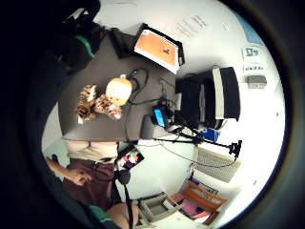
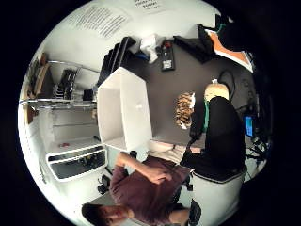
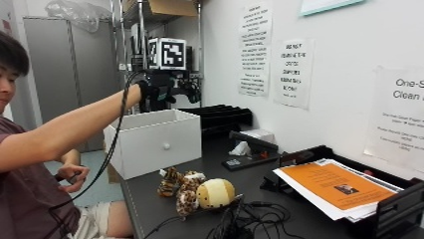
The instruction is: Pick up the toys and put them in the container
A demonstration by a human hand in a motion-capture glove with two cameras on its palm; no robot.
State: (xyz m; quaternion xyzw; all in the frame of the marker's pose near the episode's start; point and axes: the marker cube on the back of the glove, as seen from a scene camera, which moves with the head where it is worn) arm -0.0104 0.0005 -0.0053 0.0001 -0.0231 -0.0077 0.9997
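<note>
Raised gloved right hand (image 3: 159,92) above the white container (image 3: 156,142); toy still on the surface (image 3: 218,179). I hold the right hand high, over the back rim of the container — whether its fingers are spread or curled I cannot tell, since the outside view shows only the back of the glove and neither palm view shows a finger or anything held. The one toy I can find, a plush tiger (image 3: 192,191) with a striped body and a pale round head, lies well below and forward of the right hand, near the surface's front edge and just beside a tangle of black cables (image 3: 255,219); the little finger side palm view shows it alone on the dark top, the thumb side view shows it beside the container's open mouth. I judge the pickup not yet made: the next move calls for bringing the hand down and away from the container toward the tiger, closing on its body clear of the cables, then carrying it back over the rim. Beyond the hand, against the wall — black trays (image 3: 218,117), a document holder with an orange sheet (image 3: 331,186), and posted notices (image 3: 291,72). The bare left hand (image 3: 69,179) rests low by the lap.
</note>
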